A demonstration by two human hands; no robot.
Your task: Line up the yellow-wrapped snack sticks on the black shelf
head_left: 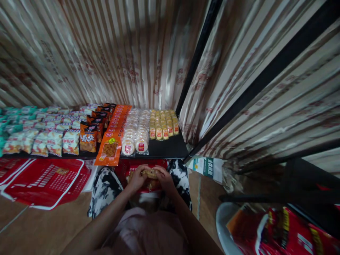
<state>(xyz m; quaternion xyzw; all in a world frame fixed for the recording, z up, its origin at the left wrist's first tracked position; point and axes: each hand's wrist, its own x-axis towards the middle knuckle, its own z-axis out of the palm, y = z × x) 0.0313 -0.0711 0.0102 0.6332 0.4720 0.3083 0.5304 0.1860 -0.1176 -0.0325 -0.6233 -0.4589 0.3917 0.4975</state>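
My left hand [138, 178] and my right hand [165, 178] meet over my lap, just below the black shelf's [170, 151] front edge. Between them, closed fingers hold a small yellow wrapped snack [149, 173]; its exact kind is hard to make out in the dim light. Beneath the hands is a red basket [124, 166] between my knees, with more yellowish packs partly hidden inside. Above on the shelf stand rows of small yellow packs [165, 132], nearest to my right hand. Round white wafers [128, 147] in clear wrap and a long orange snack pouch [108, 148] lie to their left.
Brown-orange bags [88, 138], white snack bags [71, 142] and green packs [28, 110] fill the shelf's left. A red basket [50, 180] with a white handle sits on the floor at left. At right stand black posts [198, 53] and a pale tub [221, 226] holding red packages.
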